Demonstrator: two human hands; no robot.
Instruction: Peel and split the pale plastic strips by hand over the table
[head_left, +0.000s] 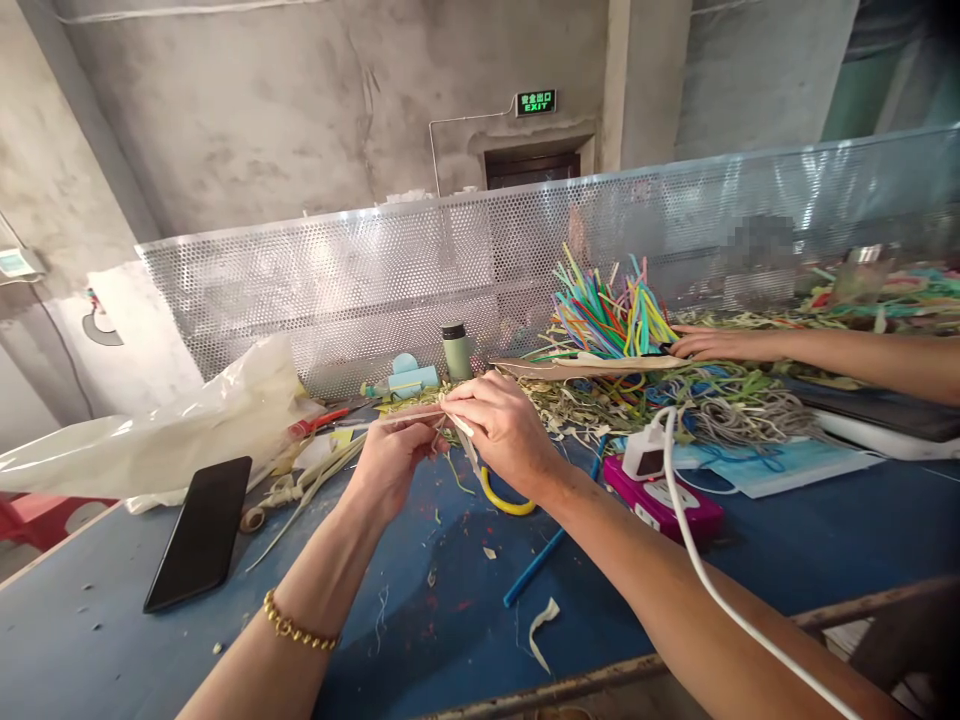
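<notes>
A: Above the blue table (112, 640), both hands meet mid-air. Right hand (504, 432) is closed, fingertips pinched on a pale strip (411, 415); the strip runs out leftward past the left hand (388, 468). Left hand's fingers are curled shut around the same strip, lower down. A thin pale tail hangs below the right hand.

B: Noted. Anything directly beneath?

A: A yellow loop (504, 503) lies on the table under the right wrist. Near it, a blue straw (534, 568) and a white scrap (541, 625). Gold bracelet (296, 628) on the left wrist.

B: Further out?

A: Left: black phone (201, 532) flat on the table, clear plastic bag (172, 430) behind it. Right: pink power strip (664, 503) with a white plug and white cable (712, 590) running towards the camera. Behind: heap of shredded strips and a bunch of coloured straws (611, 315), green flask (456, 352), perforated metal screen (480, 260).

B: Other people?

A: One co-worker's hand (716, 344), resting flat by the coloured straws.
</notes>
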